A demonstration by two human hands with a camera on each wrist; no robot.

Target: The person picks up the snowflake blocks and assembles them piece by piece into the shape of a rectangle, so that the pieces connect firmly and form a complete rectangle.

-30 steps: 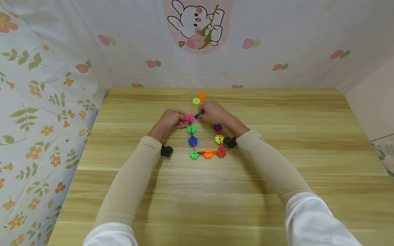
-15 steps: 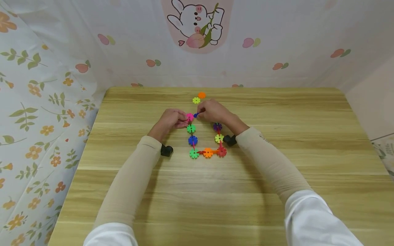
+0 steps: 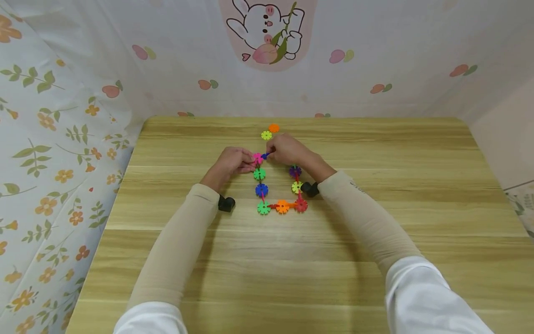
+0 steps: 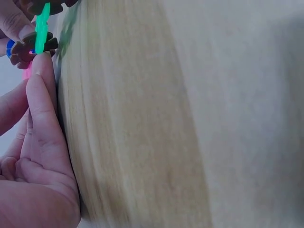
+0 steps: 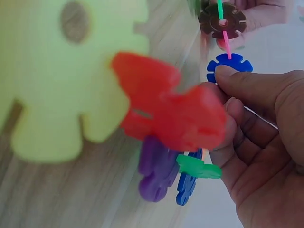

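Note:
In the head view, slotted flower-shaped plastic discs form a U-shaped chain on the table, with an orange disc (image 3: pixel 282 206) in its near side. My left hand (image 3: pixel 233 160) pinches the pink disc (image 3: pixel 258 158) at the chain's far left end. Between thumb and fingers, my right hand (image 3: pixel 285 149) holds a blue disc (image 5: pixel 229 66). Its edge meets the pink disc in the right wrist view; how deep it sits in the slot I cannot tell. A brown disc (image 4: pixel 23 50) joins the pink disc to a green disc (image 3: pixel 259 174). The chain's right side carries a purple disc (image 3: pixel 295 171).
A loose yellow-green disc (image 3: pixel 266 135) and a loose orange disc (image 3: pixel 274 128) lie beyond the hands. The wooden table (image 3: pixel 283 260) ends at a printed curtain (image 3: pixel 350 79). Black wrist devices, such as the left one (image 3: pixel 226 204), sit under both forearms.
My right hand has shifted slightly to the left, bringing the blue disc up against the pink disc. My left hand stays in place on the pink disc.

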